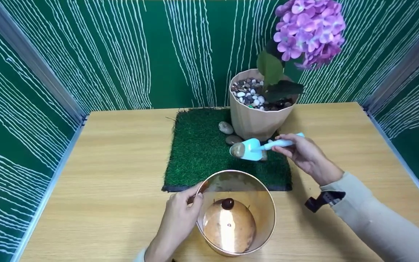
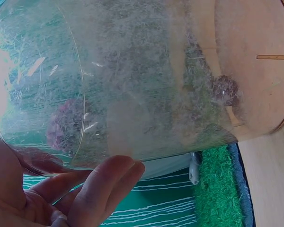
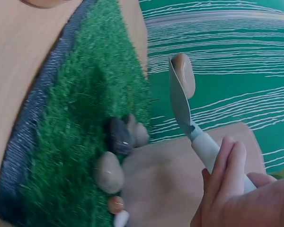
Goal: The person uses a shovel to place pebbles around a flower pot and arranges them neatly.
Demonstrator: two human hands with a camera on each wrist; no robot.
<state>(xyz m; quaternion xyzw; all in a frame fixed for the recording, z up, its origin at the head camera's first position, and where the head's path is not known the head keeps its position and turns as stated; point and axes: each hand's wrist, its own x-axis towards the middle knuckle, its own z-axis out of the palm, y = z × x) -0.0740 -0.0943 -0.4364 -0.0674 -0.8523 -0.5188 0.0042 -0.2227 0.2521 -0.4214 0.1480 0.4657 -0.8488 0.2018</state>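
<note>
With my right hand (image 1: 309, 158) I grip the handle of a light-blue trowel (image 1: 254, 149), seen also edge-on in the right wrist view. A smooth brown stone (image 1: 237, 150) lies on the trowel's blade, toward its tip, above the grass mat. My left hand (image 1: 180, 214) holds the rim of a clear amber container (image 1: 272, 218), thumb on one side and fingers on the other. At the container's bottom sits a dark brown stone (image 1: 227, 203). In the left wrist view, the scuffed wall (image 2: 146, 71) of this container fills most of the picture.
A pale faceted pot (image 1: 253, 125) with pebbles and a purple hydrangea (image 1: 309, 32) stands at the back of the green grass mat (image 1: 195, 156). Several stones, one of them grey (image 3: 109, 172), lie beside the pot. Green patterned walls enclose the wooden table (image 1: 122, 174).
</note>
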